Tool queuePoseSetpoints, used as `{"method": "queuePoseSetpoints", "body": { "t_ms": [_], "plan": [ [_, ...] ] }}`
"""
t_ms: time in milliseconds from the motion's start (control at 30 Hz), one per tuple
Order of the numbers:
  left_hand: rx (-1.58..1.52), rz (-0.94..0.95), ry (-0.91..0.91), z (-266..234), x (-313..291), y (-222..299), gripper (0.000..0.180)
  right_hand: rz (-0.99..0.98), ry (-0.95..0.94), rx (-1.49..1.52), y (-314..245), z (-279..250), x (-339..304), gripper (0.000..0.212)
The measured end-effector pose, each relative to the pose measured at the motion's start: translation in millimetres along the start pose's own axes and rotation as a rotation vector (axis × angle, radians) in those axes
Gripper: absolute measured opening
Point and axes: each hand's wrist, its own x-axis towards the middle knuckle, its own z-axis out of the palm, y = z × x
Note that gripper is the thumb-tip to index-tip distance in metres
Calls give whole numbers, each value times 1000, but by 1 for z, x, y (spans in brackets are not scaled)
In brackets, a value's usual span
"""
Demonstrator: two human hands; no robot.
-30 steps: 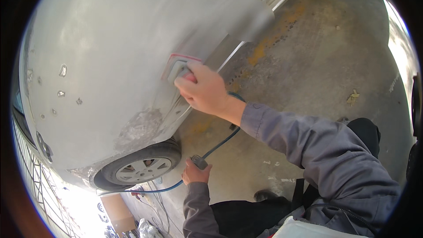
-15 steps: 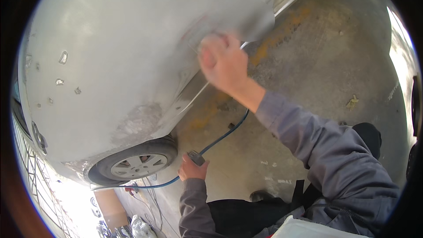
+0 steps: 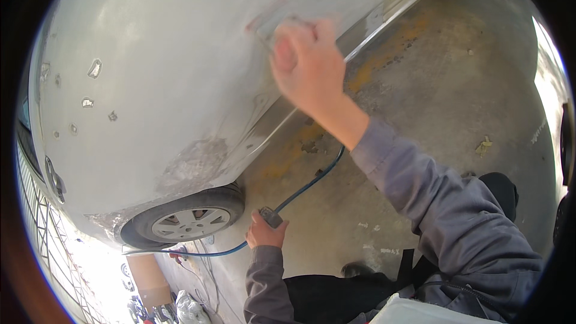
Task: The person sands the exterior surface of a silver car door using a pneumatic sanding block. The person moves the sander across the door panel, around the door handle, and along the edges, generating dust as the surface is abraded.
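Observation:
My right hand [image 3: 309,63] is closed and blurred by motion against the lower part of a pale grey car body panel [image 3: 168,42]. A faint thin edge shows at its fingers, but what they press or hold is hidden. Just above it, a reddish scuff [image 3: 264,15] marks the panel. Lower down, beside the wheel, my left hand [image 3: 264,232] grips a small dark grey block [image 3: 270,217]. A blue hose [image 3: 309,183] runs past that hand on both sides; whether it joins the block I cannot tell.
The car wheel [image 3: 189,223] is left of my left hand, below a rough sanded patch [image 3: 195,159]. Several chipped spots [image 3: 95,68] dot the panel. A cardboard box [image 3: 150,279] and a crumpled plastic bag [image 3: 191,309] lie at lower left. Stained concrete floor [image 3: 420,114] extends right.
My right hand stays at the panel, slightly higher in view, and is still blurred. The car has shifted slightly within the view. My left hand keeps its hold on the block.

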Motion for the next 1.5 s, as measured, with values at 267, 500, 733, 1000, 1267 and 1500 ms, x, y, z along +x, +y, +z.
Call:
{"method": "queuePoseSetpoints", "body": {
  "t_ms": [267, 500, 733, 1000, 1267, 1500],
  "plan": [
    [39, 25, -51, -2, 4, -1, 99, -160, -132, 146, 18, 14, -81, 23],
    [-30, 21, -18, -2, -3, -4, 98, -102, 17, 106, -19, 13, 0, 31],
    [51, 13, -58, -2, -7, -15, 98, -164, -117, 153, -4, 25, -91, 32],
    [-34, 68, 63, -6, -9, -10, 98, -82, -71, -86, -18, 16, -12, 23],
    [38, 15, -89, -4, 0, -6, 101, -178, -200, 140, 14, 23, -108, 22],
    [-23, 39, -23, -5, -6, -10, 100, 1, 124, 9, 74, 0, -31, 44]
  ]
}}
